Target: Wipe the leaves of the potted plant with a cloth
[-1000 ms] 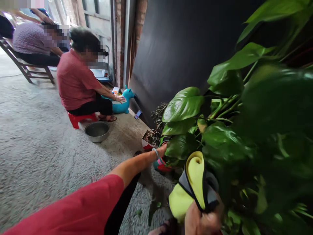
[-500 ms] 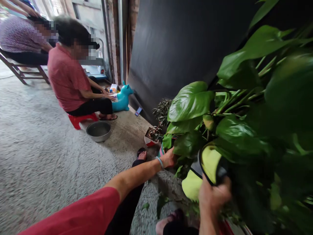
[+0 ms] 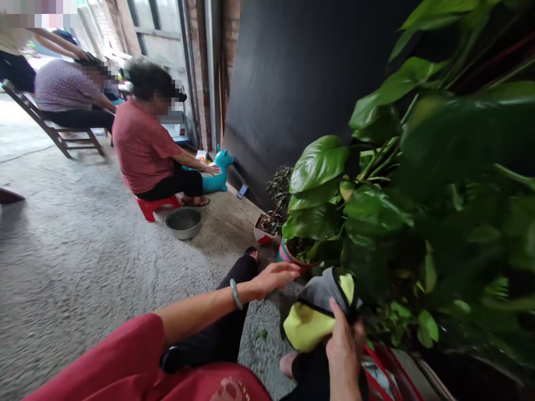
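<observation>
A yellow and grey folded cloth (image 3: 311, 320) is pinched in the right hand (image 3: 345, 345) beside the broad green leaves (image 3: 320, 164). The left hand (image 3: 273, 275), its grip spread and empty, is held near the striped plant pot (image 3: 288, 257). Leaf-wiping appears in hand; a leaf would need steadying next.

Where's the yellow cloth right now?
Low centre-right in the head view: the yellow cloth is gripped in the right hand, just below the big-leaved plant.

Looking like a home's street-side doorway: rough concrete floor (image 3: 83, 262), brick doorpost (image 3: 230, 33) behind the steel basin (image 3: 183, 222), potted plants (image 3: 317, 195) right of the basin, people sitting on a red stool (image 3: 154, 205) beside it
</observation>
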A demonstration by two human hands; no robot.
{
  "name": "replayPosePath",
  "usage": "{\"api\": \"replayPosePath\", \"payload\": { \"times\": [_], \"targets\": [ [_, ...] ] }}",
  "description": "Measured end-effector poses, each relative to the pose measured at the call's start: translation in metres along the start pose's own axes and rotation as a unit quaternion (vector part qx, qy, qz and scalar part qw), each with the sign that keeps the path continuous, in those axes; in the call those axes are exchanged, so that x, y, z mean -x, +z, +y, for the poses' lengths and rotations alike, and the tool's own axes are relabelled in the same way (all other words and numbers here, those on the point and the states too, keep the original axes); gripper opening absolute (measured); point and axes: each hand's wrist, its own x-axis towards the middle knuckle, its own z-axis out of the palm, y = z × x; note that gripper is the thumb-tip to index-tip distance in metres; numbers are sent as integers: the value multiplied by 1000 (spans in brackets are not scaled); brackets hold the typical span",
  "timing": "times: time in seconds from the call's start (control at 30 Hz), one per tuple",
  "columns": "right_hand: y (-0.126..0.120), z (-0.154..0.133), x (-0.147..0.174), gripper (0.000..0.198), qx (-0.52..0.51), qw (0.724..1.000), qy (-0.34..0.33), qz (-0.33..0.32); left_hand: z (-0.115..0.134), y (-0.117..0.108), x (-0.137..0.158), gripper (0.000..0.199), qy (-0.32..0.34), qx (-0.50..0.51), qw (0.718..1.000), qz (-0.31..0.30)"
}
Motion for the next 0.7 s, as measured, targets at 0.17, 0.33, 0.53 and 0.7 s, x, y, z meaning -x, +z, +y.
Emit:
{"api": "replayPosePath", "payload": {
  "times": [0.17,0.33,0.53,0.7],
  "targets": [
    [0,-42,27,60,58,976,-179,-108,7,66,13,43,14,117,991,-71],
    [-26,-50,47,38,40,958,-223,-174,2,90,7,38,17,113,992,53],
    [-88,22,4,53,-128,981,109,93,-9,63,20,41,-30,15,999,10],
    [-115,83,-54,46,-171,951,225,127,8,74,35,24,-36,-100,992,-71]
  ]
}}
